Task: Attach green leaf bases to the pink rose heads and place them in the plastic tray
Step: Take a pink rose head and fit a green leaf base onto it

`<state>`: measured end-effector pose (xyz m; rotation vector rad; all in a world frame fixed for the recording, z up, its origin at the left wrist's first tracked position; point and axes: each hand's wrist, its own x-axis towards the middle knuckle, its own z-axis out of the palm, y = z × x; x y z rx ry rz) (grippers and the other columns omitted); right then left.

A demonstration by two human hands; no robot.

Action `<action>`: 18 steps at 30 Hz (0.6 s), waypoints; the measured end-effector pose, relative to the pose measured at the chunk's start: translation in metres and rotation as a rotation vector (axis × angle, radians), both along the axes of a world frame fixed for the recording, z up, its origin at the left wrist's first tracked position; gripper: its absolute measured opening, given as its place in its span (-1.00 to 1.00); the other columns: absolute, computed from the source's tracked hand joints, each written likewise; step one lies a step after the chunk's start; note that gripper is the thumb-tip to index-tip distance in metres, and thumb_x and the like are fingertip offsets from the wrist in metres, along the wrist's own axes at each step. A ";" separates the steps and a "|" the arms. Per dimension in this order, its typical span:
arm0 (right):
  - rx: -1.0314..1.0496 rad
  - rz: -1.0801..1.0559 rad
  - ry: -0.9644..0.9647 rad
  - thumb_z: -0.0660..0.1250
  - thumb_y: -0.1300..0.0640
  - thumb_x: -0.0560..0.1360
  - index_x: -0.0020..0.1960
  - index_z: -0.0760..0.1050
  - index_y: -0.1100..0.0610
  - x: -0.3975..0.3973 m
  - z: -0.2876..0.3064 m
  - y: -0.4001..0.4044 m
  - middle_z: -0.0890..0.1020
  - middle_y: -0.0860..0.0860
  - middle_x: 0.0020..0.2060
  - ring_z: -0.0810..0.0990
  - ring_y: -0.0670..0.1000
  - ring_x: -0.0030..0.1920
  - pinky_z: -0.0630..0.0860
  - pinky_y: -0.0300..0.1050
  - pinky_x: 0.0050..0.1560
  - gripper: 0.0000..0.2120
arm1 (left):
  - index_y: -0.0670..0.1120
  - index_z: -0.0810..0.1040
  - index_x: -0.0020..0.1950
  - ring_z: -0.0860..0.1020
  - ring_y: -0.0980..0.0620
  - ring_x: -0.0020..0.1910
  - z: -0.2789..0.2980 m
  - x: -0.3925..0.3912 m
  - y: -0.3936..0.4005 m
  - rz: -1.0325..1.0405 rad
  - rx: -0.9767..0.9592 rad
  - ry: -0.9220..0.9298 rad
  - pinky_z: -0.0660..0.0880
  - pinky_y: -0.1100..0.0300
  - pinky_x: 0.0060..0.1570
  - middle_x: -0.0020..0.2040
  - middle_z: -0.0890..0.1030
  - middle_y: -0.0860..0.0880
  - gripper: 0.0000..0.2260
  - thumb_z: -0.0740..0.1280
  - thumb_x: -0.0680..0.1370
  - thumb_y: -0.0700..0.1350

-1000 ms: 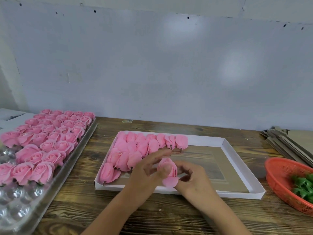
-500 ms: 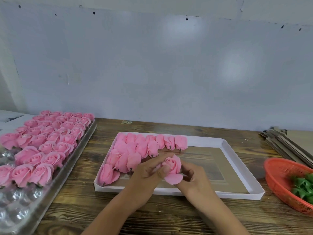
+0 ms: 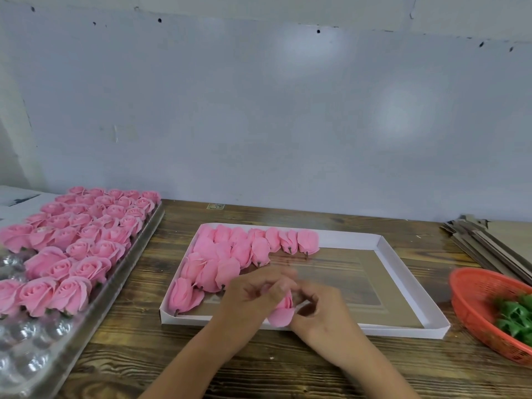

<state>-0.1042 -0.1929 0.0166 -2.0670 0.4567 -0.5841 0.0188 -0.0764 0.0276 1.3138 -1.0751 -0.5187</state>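
a: two hands on one bloom, dead centre at the near rim of the white box (image 3: 403,286). left hand (image 3: 253,298) comes in from seven o'clock, fingers curled over the top of the pink rose head (image 3: 283,311), thumb and fingertips pinching it.

b: and the right hand (image 3: 319,311) meets it from five o'clock, fingers curled in, gripping the same rose from the side and beneath. the fingertips are a bit smeared by blur, so the exact contact is hard to read.

a: one loose petal hangs at the rose's six o'clock, just over the box's front wall. whether a green base is on it, i cannot tell, the hands cover that part.

b: inside the box, unfinished roses (image 3: 239,254) lie on their sides in staggered rows, packed into the ten o'clock corner, small dark stubs pointing toward us.

a: out at nine o'clock, the plastic tray (image 3: 95,312), clear and dimpled, with upright finished roses (image 3: 83,234) filling its far part, bare cups nearest us.

b: at three o'clock, the orange basket (image 3: 478,295) with green leaf bases (image 3: 515,315) heaped in it. behind that, at two o'clock, a stack of flat cardboard (image 3: 489,246). all of it on the wooden table (image 3: 161,358).
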 end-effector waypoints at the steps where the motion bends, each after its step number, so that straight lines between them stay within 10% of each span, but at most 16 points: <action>1: -0.002 0.001 0.002 0.44 0.06 0.37 -0.12 0.65 -0.01 0.000 0.000 0.001 0.67 0.06 -0.24 0.60 0.03 -0.24 0.53 0.05 -0.19 -0.90 | 0.09 0.74 -0.06 0.62 0.19 0.14 0.000 0.000 0.000 -0.004 0.021 -0.005 0.54 0.32 0.09 0.13 0.69 0.17 -0.84 0.35 0.54 0.04; 5: -0.025 0.007 -0.004 0.44 -0.05 0.36 -0.16 0.63 0.05 0.001 -0.002 0.006 0.67 0.06 -0.26 0.62 0.06 -0.23 0.56 0.12 -0.16 -0.83 | 0.07 0.75 -0.15 0.61 0.23 0.14 -0.004 0.002 -0.002 -0.010 0.071 -0.031 0.47 0.44 0.05 0.10 0.69 0.19 -0.85 0.44 0.56 -0.13; 10: 0.005 0.041 -0.013 0.46 -0.05 0.33 -0.08 0.68 0.04 0.002 0.001 0.008 0.71 0.02 -0.21 0.67 0.04 -0.15 0.60 0.05 -0.11 -0.77 | 0.22 0.69 -0.22 0.59 0.26 0.17 -0.007 0.002 -0.005 0.010 0.106 -0.137 0.44 0.46 0.09 0.06 0.69 0.22 -0.92 0.39 0.39 0.11; 18: 0.077 -0.006 -0.079 0.48 0.00 0.31 -0.05 0.68 -0.03 0.002 0.001 0.008 0.72 0.02 -0.19 0.68 0.08 -0.11 0.61 0.10 -0.04 -0.78 | 0.26 0.67 0.03 0.61 0.25 0.13 -0.011 0.005 -0.006 -0.008 0.114 -0.078 0.50 0.44 0.05 0.13 0.65 0.27 -0.75 0.50 0.35 0.13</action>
